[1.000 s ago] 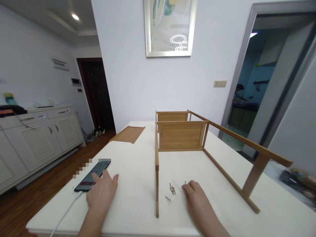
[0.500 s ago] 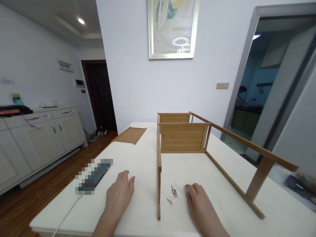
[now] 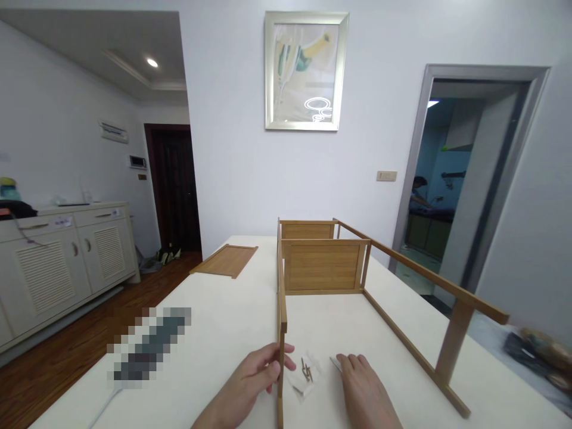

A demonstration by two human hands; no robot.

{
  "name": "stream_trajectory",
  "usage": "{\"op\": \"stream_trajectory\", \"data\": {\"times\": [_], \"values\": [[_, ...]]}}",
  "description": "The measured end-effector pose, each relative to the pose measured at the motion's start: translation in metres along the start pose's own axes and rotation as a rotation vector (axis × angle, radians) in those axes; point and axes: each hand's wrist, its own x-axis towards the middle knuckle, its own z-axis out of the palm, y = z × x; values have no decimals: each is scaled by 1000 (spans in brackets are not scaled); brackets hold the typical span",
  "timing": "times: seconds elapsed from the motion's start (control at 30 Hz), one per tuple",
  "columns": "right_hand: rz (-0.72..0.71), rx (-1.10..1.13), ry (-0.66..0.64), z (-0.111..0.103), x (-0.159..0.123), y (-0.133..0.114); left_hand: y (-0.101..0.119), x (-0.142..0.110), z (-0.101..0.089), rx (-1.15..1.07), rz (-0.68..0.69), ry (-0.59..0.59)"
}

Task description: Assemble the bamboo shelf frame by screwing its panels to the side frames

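A wooden shelf frame (image 3: pixel 282 310) lies on its side on the white table, with a panel (image 3: pixel 322 267) fitted across its middle. My left hand (image 3: pixel 250 381) is closed around the frame's left side near its front end, thumb on the near face and fingers reaching past it. My right hand (image 3: pixel 365 390) rests inside the frame, fingers pinched on a thin silver rod (image 3: pixel 335 362) whose tip pokes out; the rest is hidden under the fingers. Between my hands, several brass-coloured screws (image 3: pixel 306 370) lie on a small clear plastic bag (image 3: pixel 304 390).
A loose wooden panel (image 3: pixel 226 261) lies at the table's far left. Nearer, a blurred-out dark device (image 3: pixel 152 345) has a white cable (image 3: pixel 103 408). The frame's right side (image 3: pixel 454 336) stands beyond my right hand. A person (image 3: pixel 417 193) is visible through the doorway.
My left hand has moved right from the bare table and taken hold of the frame's left side. My right hand stays by the screws, with more of the rod showing. The view has tilted up.
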Motion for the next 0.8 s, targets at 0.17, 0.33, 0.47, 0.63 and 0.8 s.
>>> {"op": "stream_trajectory", "data": {"times": [0.17,0.33,0.47,0.63,0.8], "values": [[-22,-28,-32,-16,6,-2,0,3,1,26,38,37],[-5,40,-52,-26,8,-4,0,7,10,-62,12,47],[25,157,16,-25,3,0,10,13,22,-83,18,16],[56,397,217,-32,2,12,25,27,53,-105,20,-32],[281,636,319,-74,-4,26,31,46,100,-113,8,-80]]}}
